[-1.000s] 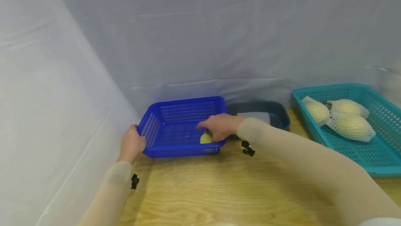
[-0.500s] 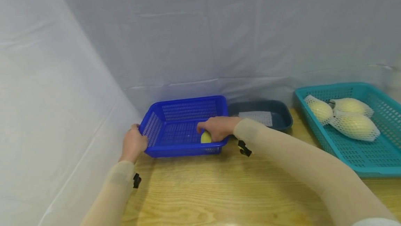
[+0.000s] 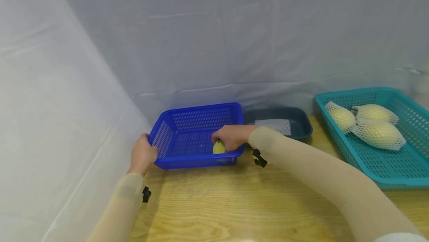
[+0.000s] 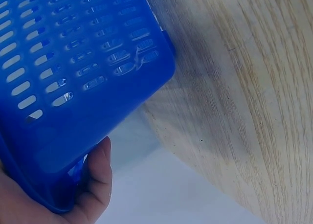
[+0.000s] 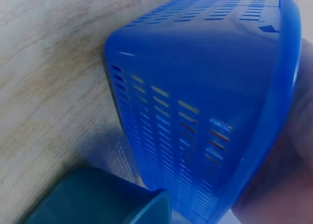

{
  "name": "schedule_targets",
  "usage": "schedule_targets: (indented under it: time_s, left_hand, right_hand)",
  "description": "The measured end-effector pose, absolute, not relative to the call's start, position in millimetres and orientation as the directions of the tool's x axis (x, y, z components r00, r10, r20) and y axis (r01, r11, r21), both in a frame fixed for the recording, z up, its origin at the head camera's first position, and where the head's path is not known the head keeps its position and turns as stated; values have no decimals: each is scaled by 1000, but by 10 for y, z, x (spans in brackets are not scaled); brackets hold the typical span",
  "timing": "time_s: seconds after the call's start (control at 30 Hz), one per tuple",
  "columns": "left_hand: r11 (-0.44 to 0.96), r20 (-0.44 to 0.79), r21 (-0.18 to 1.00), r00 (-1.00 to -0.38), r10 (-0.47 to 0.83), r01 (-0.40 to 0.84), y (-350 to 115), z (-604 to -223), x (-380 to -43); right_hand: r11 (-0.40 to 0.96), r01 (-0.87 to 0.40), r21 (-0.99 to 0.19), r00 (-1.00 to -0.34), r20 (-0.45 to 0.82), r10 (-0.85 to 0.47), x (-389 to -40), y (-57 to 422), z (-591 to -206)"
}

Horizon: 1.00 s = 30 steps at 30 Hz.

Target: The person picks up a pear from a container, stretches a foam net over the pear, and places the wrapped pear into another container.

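A blue plastic basket (image 3: 194,162) with slotted walls sits on the wooden table. My left hand (image 3: 142,155) grips its left rim; in the left wrist view the fingers (image 4: 99,172) curl round the rim's underside. Inside the basket's right front corner, my right hand (image 3: 231,137) holds a yellow pear (image 3: 218,147) with a short dark stem. The pear stands near the front wall, partly hidden by the fingers and rim. From the right wrist, the basket's wall (image 5: 195,67) covers most of that hand and all of the pear.
Just right of the blue basket stands a small dark tray (image 3: 304,123) with a white foam net (image 3: 276,126) in it. A teal basket (image 3: 345,152) at the right contains 3 netted yellow fruits (image 3: 378,134). White sheeting (image 3: 187,48) walls the back and left.
My right hand stays at the same corner with the pear; its index finger has drawn in toward the pear, whose stem shows again and which sits slightly further left. The left hand keeps its grip.
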<state>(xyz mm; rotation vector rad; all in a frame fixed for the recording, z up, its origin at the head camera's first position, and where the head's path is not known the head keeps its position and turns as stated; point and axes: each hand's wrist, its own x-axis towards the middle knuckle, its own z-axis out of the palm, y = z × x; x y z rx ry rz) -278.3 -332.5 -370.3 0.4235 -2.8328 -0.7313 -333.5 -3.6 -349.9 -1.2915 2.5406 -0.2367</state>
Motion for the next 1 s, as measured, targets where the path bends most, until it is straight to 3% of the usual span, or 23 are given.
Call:
schedule_targets:
  time_s: [0.6, 0.77, 1.0]
  left_hand:
    - [842, 110, 491, -943, -315, -224, -3285, -3682, -2767]
    - [845, 100, 484, -944, -313, -229, -3303, -3685, -2760]
    - [845, 87, 481, -946, -313, -235, -3310, -3669, -2768]
  right_hand:
    - [621, -741, -255, -579, -224, -784, -3351, -70, -3490]
    - [591, -759, -273, -569, -165, -806, -3365, -59, -3486]
    - [576, -712, -402, -605, -66, -794, -3373, 7, -3355]
